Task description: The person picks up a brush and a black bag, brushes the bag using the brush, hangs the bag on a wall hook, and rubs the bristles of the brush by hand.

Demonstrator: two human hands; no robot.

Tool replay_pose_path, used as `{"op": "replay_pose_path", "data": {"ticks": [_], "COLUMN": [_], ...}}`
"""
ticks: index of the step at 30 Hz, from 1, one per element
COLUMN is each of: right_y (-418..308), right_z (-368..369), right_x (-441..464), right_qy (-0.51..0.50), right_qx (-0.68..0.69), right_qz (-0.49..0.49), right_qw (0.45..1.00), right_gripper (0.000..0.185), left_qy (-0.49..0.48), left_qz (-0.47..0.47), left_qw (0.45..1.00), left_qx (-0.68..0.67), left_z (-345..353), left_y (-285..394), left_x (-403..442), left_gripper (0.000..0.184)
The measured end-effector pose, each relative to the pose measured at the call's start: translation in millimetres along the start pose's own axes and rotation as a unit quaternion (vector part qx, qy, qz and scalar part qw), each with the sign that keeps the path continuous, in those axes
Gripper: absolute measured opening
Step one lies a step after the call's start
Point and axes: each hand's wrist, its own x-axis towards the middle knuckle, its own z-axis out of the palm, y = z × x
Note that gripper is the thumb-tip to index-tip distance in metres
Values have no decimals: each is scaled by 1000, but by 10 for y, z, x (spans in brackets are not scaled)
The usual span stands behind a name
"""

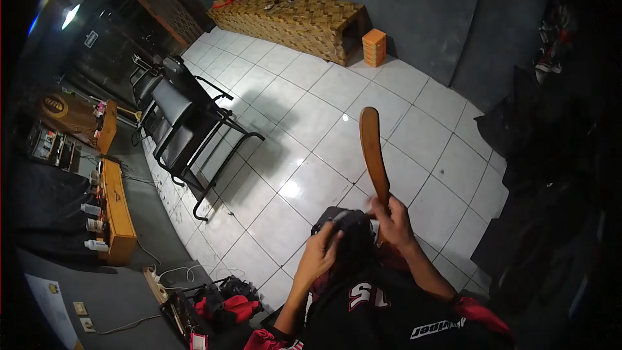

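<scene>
My right hand (395,221) is closed around the lower part of a curved brown wooden piece (372,146), which points up and away over the tiled floor. My left hand (321,249) rests with bent fingers on a dark, rounded object (350,230) close to my body. What that object is cannot be made out, and its lower part merges with my black shirt (363,311). The wooden piece stands just to the right of the dark object.
Black metal-framed chairs (181,123) stand at the left. A woven bench (291,19) and an orange box (374,48) are along the back wall. Wooden shelves (120,220) with bottles line the left wall. Red and black items (227,304) lie at the lower left.
</scene>
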Motion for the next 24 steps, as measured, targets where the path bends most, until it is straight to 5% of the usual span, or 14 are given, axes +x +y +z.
{"op": "replay_pose_path", "data": {"ticks": [3, 4, 6, 7, 9, 11, 13, 15, 16, 18, 19, 24], "right_y": [151, 148, 441, 550, 464, 374, 422, 779, 796, 663, 565, -169], "right_z": [-484, -677, -939, -1022, -1167, -1211, -1208, -1127, -1068, -991, -956, -739], "right_x": [282, 382, 364, 382, 382, 368, 413, 479, 495, 645, 676, 828], "right_qy": [-23, -117, -116, -114, -172, -239, -257, -223, -106, -117, -125, -177], "right_qx": [-42, -13, -85, -160, -118, 122, 140, -130, -232, -221, -216, -71], "right_qz": [115, 129, 128, 121, 141, 148, 126, 68, -38, -11, 26, -99], "right_qw": [992, 985, 981, 973, 968, 952, 948, 964, 966, 968, 968, 977], "right_gripper": [40, 39, 38, 37, 33, 27, 23, 24, 30, 31, 32, 35], "left_qy": [149, 163, 160, 167, 95, 112, 178, 232, 270, 305, 302, 250], "left_qz": [3, -37, -102, -103, -29, -78, -88, -125, -116, -84, -89, -30], "left_qw": [988, 975, 918, 919, 991, 979, 933, 908, 926, 945, 946, 960], "left_qx": [-30, -148, -347, -343, -90, -153, -301, -327, -236, -80, -77, -119], "left_z": [184, 234, 275, 269, 215, 246, 339, 433, 496, 583, 570, 387], "left_y": [194, 220, 482, 510, 574, 698, 760, 594, 499, 532, 585, 1005], "left_x": [323, 400, 553, 613, 642, 611, 637, 690, 713, 801, 834, 1049], "left_gripper": [19, 19, 26, 26, 41, 42, 37, 30, 28, 23, 23, 21]}}
